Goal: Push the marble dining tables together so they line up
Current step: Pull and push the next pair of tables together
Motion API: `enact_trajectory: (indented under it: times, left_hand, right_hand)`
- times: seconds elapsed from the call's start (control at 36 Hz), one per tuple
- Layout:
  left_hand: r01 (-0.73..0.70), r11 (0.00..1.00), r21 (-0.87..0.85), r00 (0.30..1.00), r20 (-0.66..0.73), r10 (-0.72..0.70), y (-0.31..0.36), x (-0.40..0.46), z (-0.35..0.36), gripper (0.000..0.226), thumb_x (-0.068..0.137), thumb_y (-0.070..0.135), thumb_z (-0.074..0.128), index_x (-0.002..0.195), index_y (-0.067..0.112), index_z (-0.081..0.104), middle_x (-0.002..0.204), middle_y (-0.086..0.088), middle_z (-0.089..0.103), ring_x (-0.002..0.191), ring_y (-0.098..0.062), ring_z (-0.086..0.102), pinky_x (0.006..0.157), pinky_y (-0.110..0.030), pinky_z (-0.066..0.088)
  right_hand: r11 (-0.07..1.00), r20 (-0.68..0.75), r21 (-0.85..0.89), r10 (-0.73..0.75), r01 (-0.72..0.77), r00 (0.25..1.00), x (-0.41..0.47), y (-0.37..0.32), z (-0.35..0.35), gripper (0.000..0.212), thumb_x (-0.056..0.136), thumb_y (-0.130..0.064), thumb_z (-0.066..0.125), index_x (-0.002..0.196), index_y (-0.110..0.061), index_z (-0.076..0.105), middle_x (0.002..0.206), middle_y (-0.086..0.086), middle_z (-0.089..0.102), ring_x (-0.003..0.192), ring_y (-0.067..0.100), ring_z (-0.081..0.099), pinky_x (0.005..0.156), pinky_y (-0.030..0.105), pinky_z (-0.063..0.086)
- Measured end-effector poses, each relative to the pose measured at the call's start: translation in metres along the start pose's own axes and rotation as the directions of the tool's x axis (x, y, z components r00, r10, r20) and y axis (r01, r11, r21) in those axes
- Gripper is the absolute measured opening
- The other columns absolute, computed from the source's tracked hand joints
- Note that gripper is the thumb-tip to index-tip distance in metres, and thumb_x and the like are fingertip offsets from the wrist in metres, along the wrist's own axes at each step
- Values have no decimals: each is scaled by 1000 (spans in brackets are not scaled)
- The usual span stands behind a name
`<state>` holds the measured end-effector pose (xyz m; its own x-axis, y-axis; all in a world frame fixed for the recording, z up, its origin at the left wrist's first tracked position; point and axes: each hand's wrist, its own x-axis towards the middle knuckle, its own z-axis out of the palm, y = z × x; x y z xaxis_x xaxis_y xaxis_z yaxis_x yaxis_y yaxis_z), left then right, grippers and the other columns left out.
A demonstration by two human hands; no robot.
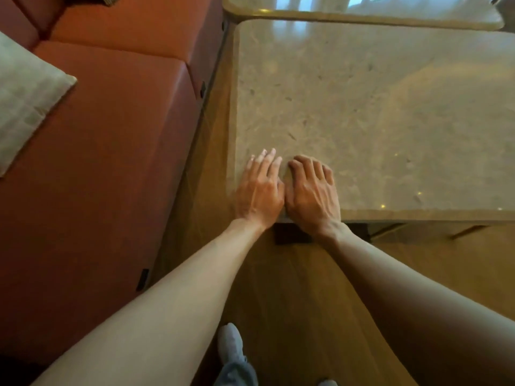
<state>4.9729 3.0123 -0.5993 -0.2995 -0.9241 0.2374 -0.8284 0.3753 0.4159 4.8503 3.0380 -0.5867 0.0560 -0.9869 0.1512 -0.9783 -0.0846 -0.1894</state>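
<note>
A beige marble dining table (376, 112) fills the right half of the head view. A second marble table (362, 12) lies beyond it at the top, their edges close together and the far one set a little to the left. My left hand (259, 190) and my right hand (312, 193) rest side by side, palms down, on the near table's front left corner. The fingers lie flat on the top and the heels of both hands sit at its front edge. Neither hand holds anything.
A red-orange upholstered bench (106, 162) runs along the left, close to the table's left side, with a grey cushion (25, 98) on it. Wooden floor (292, 302) lies under me. A dark table base (292, 232) shows below the edge. My shoe (231, 344) is at the bottom.
</note>
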Motion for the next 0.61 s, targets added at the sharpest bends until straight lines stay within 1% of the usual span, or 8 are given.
enact_trajectory:
  times: [0.08, 0.17, 0.22, 0.28, 0.39, 0.53, 0.61]
  left_hand:
    - [-12, 999, 48, 999, -49, 14, -4, -3, 9, 45, 95, 17, 43, 134, 1, 60, 144, -17, 56, 137, -32, 49, 118, -47, 33]
    - [-42, 997, 62, 991, -124, 49, -6, -4, 11, 47, 94, 21, 39, 127, 0, 66, 135, -18, 63, 129, -34, 57, 112, -48, 41]
    - [-71, 995, 66, 986, -145, 80, -7, -3, 12, 50, 94, 21, 36, 126, -3, 66, 134, -20, 63, 128, -36, 58, 112, -50, 42]
    - [-73, 995, 66, 985, -151, 82, -6, -3, 11, 51, 93, 20, 34, 126, -4, 65, 134, -22, 63, 128, -37, 58, 112, -51, 42]
    - [-64, 996, 68, 981, -178, 75, -5, -1, 12, 49, 92, 13, 34, 123, -6, 67, 131, -23, 64, 127, -38, 59, 110, -52, 43]
    - [-67, 995, 77, 982, -173, 80, -6, 0, 10, 51, 93, 15, 31, 124, -7, 66, 132, -24, 63, 128, -39, 57, 110, -52, 43]
    - [-76, 993, 93, 980, -175, 91, -7, 1, 11, 49, 94, 14, 32, 124, -7, 66, 132, -24, 63, 128, -38, 58, 110, -52, 43]
  right_hand:
    - [1000, -57, -6, -3, 3, 998, 0, 2, 8, 37, 100, -32, 44, 123, -8, 61, 126, 12, 60, 116, 29, 57, 103, 41, 41]
    - [999, -85, -34, -11, 8, 996, 1, 0, 10, 41, 99, -36, 38, 117, -10, 64, 122, 12, 62, 110, 30, 57, 98, 43, 42]
    - [999, -77, -43, -10, 7, 997, 3, 0, 9, 48, 98, -39, 31, 117, -10, 64, 122, 12, 62, 109, 30, 57, 97, 45, 42]
    - [998, -54, -61, -9, 6, 999, 3, -1, 9, 50, 97, -40, 29, 117, -11, 64, 124, 11, 61, 110, 30, 56, 97, 44, 40]
    - [996, -39, -85, 6, -9, 999, 5, -3, 8, 46, 95, -34, 30, 115, -11, 64, 123, 10, 62, 109, 30, 56, 95, 43, 37]
    - [994, -20, -110, 1, -3, 1000, 7, -3, 9, 44, 96, -36, 32, 116, -12, 63, 124, 8, 61, 109, 28, 55, 95, 43, 36]
    - [994, -26, -106, -3, 0, 1000, 8, -2, 11, 43, 96, -36, 34, 117, -12, 63, 124, 9, 61, 109, 28, 55, 94, 44, 38]
